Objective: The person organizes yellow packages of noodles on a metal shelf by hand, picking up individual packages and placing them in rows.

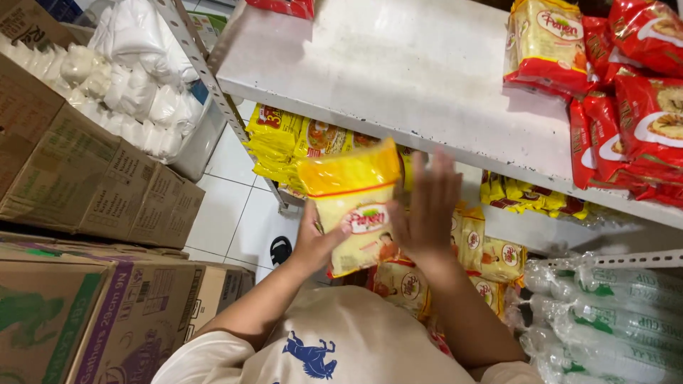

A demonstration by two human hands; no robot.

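1. Shirt front (334, 341), cream with a blue horse print, sits closest to the lens, cut off at the frame bottom.
2. My left hand (313, 242) grips the yellow packet (353, 206) at its lower left edge, thumb on the front.
3. My right hand (425, 210) is open, fingers spread, palm flat against the packet's right side.
4. Packet held upright in front of the lower shelf, below the white shelf (398, 71). Its right edge is hidden behind my right hand.
5. Packet look: clear yellow plastic, red stripe near the top, oval label, pale contents inside.
6. Motion blur on my right fingers; fingertip contact unclear.
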